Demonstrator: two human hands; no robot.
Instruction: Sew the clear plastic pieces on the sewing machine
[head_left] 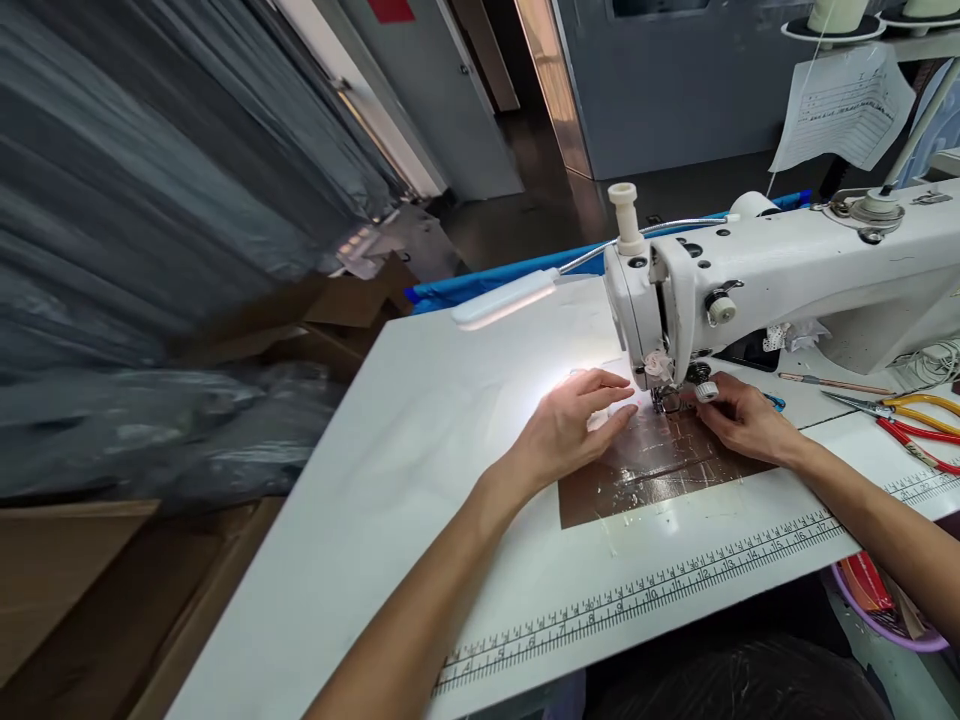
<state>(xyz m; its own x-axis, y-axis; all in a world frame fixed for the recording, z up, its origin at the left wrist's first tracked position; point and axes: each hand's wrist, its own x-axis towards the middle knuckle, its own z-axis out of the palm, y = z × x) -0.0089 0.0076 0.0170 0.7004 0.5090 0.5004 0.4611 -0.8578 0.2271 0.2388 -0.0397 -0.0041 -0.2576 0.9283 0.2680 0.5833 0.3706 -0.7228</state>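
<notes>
A white sewing machine (780, 260) stands on the right of the white table (405, 450). Left of its presser foot (664, 400), my left hand (574, 420) rests with its fingers apart, beside a pale, brightly lit piece whose outline is hard to make out. My right hand (739, 415) is just right of the foot, by a small white knob (706, 392); its fingertips are bent together and partly hidden, and what they hold is too small to name. Under both hands lies a brown plate (652, 490) with thread scraps.
A lamp (506, 300) reaches over the table behind my left hand. Yellow-handled scissors (911, 405) and a red-handled tool (911, 445) lie at the right. A ruler strip (637, 605) lines the front edge. Cardboard boxes (75, 580) stand at the left.
</notes>
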